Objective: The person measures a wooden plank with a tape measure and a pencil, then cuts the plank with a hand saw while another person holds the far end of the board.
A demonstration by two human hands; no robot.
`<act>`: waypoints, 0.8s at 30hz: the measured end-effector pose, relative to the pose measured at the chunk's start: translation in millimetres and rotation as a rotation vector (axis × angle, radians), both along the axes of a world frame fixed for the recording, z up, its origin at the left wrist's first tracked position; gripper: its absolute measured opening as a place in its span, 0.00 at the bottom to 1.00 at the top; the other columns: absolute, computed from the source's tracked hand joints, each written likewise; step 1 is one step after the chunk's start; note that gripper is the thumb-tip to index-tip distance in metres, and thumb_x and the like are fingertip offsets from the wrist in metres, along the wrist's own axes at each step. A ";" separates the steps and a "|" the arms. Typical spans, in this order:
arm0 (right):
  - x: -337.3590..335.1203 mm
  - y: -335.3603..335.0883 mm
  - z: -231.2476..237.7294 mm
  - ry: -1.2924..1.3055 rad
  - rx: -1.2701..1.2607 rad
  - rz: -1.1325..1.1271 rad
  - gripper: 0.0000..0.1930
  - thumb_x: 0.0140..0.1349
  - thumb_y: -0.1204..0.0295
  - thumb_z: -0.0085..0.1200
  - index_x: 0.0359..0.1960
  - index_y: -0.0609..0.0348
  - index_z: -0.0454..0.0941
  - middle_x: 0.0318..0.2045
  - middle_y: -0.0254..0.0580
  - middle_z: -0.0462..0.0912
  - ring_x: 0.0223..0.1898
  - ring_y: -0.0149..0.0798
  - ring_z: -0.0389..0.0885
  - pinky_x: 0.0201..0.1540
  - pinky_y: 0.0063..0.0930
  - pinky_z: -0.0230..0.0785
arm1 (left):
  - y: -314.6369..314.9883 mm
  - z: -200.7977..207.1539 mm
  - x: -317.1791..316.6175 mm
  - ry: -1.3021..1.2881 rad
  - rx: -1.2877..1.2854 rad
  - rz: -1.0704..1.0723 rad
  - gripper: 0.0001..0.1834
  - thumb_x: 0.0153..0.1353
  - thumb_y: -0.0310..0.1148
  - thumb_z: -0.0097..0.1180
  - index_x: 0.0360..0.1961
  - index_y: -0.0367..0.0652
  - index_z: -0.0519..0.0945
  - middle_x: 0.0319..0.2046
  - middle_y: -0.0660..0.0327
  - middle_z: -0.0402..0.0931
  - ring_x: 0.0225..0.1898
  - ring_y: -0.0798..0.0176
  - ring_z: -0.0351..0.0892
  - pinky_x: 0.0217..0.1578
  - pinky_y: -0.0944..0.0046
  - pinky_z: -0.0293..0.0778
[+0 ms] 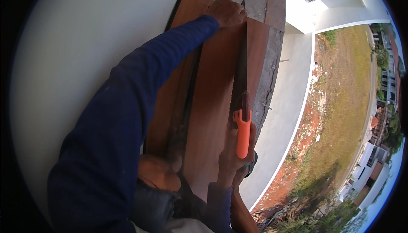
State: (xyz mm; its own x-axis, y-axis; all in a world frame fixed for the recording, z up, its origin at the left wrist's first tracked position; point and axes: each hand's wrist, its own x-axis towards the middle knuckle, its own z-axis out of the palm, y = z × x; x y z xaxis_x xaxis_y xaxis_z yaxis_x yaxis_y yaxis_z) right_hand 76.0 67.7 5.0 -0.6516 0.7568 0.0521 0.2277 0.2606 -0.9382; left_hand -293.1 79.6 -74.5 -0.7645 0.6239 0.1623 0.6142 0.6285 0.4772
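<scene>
My right hand (230,150) is wrapped around the orange handle of a handsaw (243,137). The saw's long dark blade (241,69) stretches away from me over a reddish-brown wooden board (212,105), its toothed edge facing left. At the board's far end, close to the narrow end of the blade, my left hand (227,13) grips the wood with bent fingers. My left arm, in a dark blue sleeve, reaches across from the lower left. Whether the teeth sit in a cut cannot be made out.
Another brown wooden panel (168,118) lies along the white wall (97,33) at left. Rough concrete (274,63) borders the board on the right, beside a pale ledge (293,88). Beyond lies grassy ground (340,93). A bare knee (159,172) is close below the board.
</scene>
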 end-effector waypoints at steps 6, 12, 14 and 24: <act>-24.1 7.7 9.3 -0.033 -0.024 0.043 0.20 0.62 0.76 0.57 0.56 0.68 0.74 0.44 0.45 0.83 0.41 0.36 0.83 0.44 0.30 0.78 | -2.2 -24.4 -7.3 0.042 -0.022 0.050 0.25 0.69 0.50 0.43 0.40 0.42 0.85 0.35 0.46 0.83 0.40 0.41 0.82 0.47 0.45 0.74; 86.2 -26.0 81.0 -0.207 0.208 0.113 0.19 0.63 0.75 0.59 0.52 0.75 0.72 0.40 0.47 0.82 0.40 0.39 0.83 0.43 0.33 0.78 | -10.0 -10.1 1.4 0.074 -0.025 0.034 0.24 0.69 0.51 0.43 0.39 0.44 0.85 0.36 0.46 0.83 0.40 0.42 0.82 0.46 0.45 0.74; 115.2 -44.4 106.6 -0.210 0.012 0.039 0.21 0.64 0.70 0.58 0.51 0.79 0.71 0.39 0.55 0.81 0.44 0.47 0.83 0.49 0.42 0.79 | -7.5 -6.7 3.9 0.032 -0.040 0.031 0.25 0.70 0.51 0.42 0.40 0.43 0.85 0.38 0.47 0.84 0.42 0.44 0.82 0.48 0.46 0.74; 77.3 -18.6 19.8 -0.078 0.040 0.034 0.20 0.64 0.70 0.57 0.55 0.71 0.74 0.51 0.48 0.80 0.46 0.40 0.82 0.50 0.31 0.75 | -5.3 1.5 5.7 0.019 -0.036 0.011 0.24 0.68 0.51 0.44 0.39 0.45 0.85 0.36 0.48 0.84 0.41 0.45 0.82 0.47 0.46 0.74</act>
State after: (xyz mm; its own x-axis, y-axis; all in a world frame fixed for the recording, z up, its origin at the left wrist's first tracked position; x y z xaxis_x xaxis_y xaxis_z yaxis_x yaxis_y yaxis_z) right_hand 153.3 49.1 24.8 -0.6801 0.7325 0.0299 0.2904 0.3066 -0.9065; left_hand -287.4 74.2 -73.0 -0.7680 0.6214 0.1548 0.6163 0.6515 0.4424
